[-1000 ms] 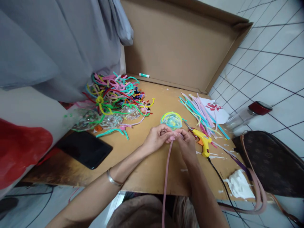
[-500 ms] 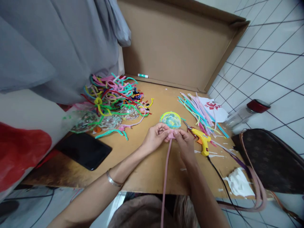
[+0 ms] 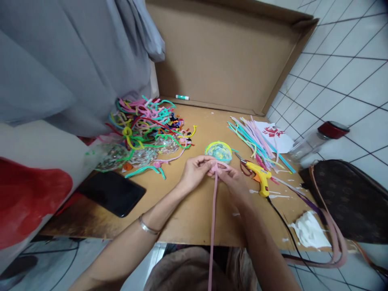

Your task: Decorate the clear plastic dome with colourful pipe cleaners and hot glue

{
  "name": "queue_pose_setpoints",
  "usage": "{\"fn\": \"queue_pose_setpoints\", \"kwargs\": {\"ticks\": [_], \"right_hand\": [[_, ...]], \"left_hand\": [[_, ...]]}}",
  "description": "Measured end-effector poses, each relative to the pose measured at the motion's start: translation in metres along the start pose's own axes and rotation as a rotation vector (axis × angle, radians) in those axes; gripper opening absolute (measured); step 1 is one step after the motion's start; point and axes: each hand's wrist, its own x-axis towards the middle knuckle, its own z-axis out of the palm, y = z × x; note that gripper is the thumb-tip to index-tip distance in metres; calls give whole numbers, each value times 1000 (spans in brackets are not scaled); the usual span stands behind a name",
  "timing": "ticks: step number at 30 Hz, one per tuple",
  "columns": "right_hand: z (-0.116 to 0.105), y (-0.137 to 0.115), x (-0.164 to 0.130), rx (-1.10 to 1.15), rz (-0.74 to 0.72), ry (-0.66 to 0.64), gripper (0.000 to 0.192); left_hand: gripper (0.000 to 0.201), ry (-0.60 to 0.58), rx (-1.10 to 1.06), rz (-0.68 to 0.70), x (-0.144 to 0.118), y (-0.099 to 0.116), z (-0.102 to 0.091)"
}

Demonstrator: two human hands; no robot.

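Note:
Both hands meet over the middle of the table, closed on one pink pipe cleaner (image 3: 214, 210). My left hand (image 3: 194, 171) pinches its upper end, where the pink strand is bunched. My right hand (image 3: 234, 180) grips a small loop of the same strand at the right. The long tail hangs straight down past the table's front edge toward my lap. Just beyond my fingers lies a round disc (image 3: 218, 151) with a yellow rim and blue-green, whitish filling. A yellow hot glue gun (image 3: 259, 176) rests right of my right hand, its nozzle toward the disc.
A tangled heap of colourful pipe cleaners (image 3: 145, 117) lies left, with clear round discs (image 3: 141, 155) before it and a black phone (image 3: 113, 194) nearer. Straight pipe cleaners (image 3: 254, 139), a bottle (image 3: 318, 141), crumpled tissue (image 3: 311, 229) and a brown bag (image 3: 351, 198) are right. Cardboard (image 3: 227, 56) stands behind.
The pink strand now shows a small loop at my right fingers, where before it was bunched between both hands. My right hand has turned slightly lower. The view has shifted a little.

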Motion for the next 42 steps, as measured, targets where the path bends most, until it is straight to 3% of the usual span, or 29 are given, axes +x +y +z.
{"fn": "queue_pose_setpoints", "kwargs": {"ticks": [9, 20, 27, 33, 37, 40, 42], "right_hand": [[4, -3, -2, 30, 109, 89, 28], [7, -5, -2, -25, 68, 138, 29], [4, -3, -1, 1, 28, 148, 31], [2, 2, -2, -43, 40, 92, 40], [2, 10, -3, -259, -131, 149, 34], [4, 15, -3, -585, -421, 270, 23], [5, 17, -3, -802, -624, 265, 23]], "left_hand": [[37, 17, -4, 38, 3, 0, -3], [43, 2, -37, 40, 2, -2, -2], [41, -193, 9, -41, -4, -1, 0], [38, -75, 88, -24, -3, 0, 0], [41, 17, 53, -23, 3, 3, -6], [43, 47, -8, -21, 7, 6, -9], [42, 48, -41, -38, 8, 6, -10]]}}
